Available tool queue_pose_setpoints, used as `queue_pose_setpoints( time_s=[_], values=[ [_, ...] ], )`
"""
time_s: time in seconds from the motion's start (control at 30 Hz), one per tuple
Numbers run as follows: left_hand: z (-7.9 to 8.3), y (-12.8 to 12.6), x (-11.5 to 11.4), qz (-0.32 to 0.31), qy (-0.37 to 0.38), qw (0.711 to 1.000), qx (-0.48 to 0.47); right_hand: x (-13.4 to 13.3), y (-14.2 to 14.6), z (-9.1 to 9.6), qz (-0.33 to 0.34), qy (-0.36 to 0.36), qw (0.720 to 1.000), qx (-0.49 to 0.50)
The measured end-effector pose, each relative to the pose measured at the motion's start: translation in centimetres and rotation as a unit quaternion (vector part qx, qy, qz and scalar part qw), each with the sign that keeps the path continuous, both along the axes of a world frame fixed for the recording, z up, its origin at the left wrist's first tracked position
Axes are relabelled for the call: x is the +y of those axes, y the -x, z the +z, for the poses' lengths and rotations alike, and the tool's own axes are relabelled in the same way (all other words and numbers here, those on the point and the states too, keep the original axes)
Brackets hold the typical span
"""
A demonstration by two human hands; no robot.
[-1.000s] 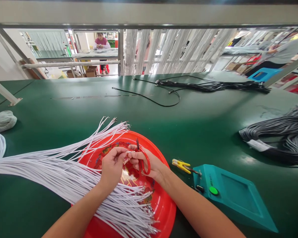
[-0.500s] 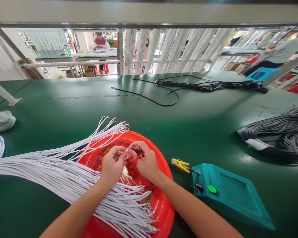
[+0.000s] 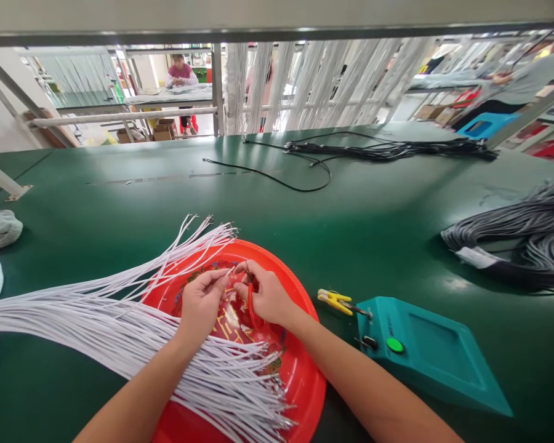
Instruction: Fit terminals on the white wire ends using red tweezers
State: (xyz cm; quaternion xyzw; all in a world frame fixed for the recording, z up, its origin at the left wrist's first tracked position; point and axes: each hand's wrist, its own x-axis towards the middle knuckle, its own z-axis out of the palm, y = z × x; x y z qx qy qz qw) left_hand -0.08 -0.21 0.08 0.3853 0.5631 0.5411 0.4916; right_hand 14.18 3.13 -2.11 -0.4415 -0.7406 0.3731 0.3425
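While the left hand point(image 3: 202, 304) pinches a slim white cable end point(image 3: 231, 270) between thumb and fingers, the right hand point(image 3: 271, 300) is curled around red-handled scissors point(image 3: 251, 304), close beside that end. Both hover above a glossy round red basin point(image 3: 295, 284), its yellow lettering point(image 3: 222, 329) too unclear to read. Smooth white cables point(image 3: 233, 372) fan across its rim; a wedge-shaped teal device point(image 3: 436, 344) sits nearby.
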Motion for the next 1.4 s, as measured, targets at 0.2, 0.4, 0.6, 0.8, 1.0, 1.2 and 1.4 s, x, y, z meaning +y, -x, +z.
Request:
queue_pose_setpoints(
  time_s=[0.2, 0.4, 0.6, 0.8, 1.0, 1.2, 1.4],
  values=[
    [0.2, -0.2, -0.2, -0.013, -0.002, 0.999, 0.043, -0.1, 0.0, 0.1, 0.054, -0.017, 0.997, -0.058],
    [-0.5, -0.2, -0.4, -0.035, -0.011, 0.996, 0.085, -0.3, 0.1, 0.0, 0.06, -0.044, 0.993, -0.092],
    [-1.0, 0.0, -0.4, -0.043, -0.035, 0.992, 0.117, -0.3, 0.0, -0.2, 0.06, -0.064, 0.988, -0.125],
    [-1.5, 0.4, -0.3, -0.057, -0.065, 0.976, 0.198, -0.2, -0.2, -0.1, 0.088, -0.054, 0.985, -0.141],
    [-1.4, 0.6, -0.3, -0.07, -0.106, 0.962, 0.242, 0.3, -0.3, -0.1, 0.131, 0.009, 0.989, -0.062],
    [-1.5, 0.4, -0.5, -0.081, -0.056, 0.978, 0.183, 1.2, -0.1, -0.6, -0.029, 0.119, 0.982, 0.146],
    [-0.9, 0.4, 0.0, -0.034, -0.019, 0.991, 0.125, 0.4, 0.3, 0.1, -0.038, 0.151, 0.941, 0.301]
  ],
)
